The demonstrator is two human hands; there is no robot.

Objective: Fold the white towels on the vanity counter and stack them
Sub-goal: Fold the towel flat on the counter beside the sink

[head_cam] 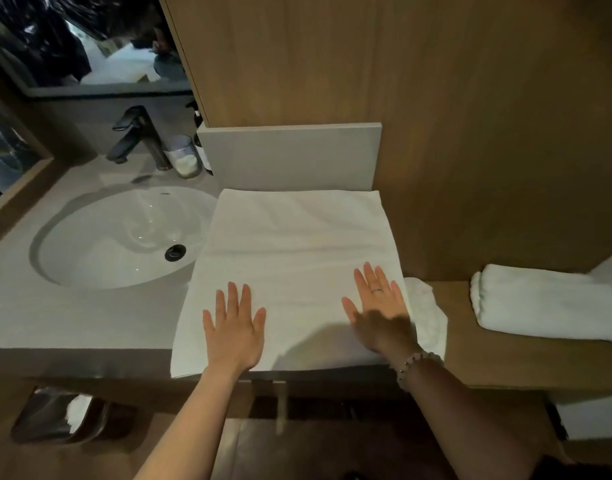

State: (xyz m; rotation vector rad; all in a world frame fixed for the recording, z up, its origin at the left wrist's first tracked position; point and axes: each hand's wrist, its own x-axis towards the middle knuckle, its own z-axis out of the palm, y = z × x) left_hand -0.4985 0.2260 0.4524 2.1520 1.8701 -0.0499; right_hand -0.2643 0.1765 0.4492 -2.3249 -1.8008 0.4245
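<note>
Now, left grip [233, 327] and right grip [377, 306] splayed flat on white towel [290, 237], bottle [202, 143] label too blurred

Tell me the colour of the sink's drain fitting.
Black: the round drain, clearest in the head view.

Grey stone counter [55, 317], white oval sink [100, 244] set into it, black drain [175, 252] at the bowl's near right. Black faucet [135, 136] at the back, glass tumbler [184, 155] just beside it. Mirror [90, 39] above. Grey backsplash panel [290, 157], wood-panelled wall [436, 98] rising behind and to the right. Lower wooden shelf [505, 362] sits further right. Light dim, warm.
</note>
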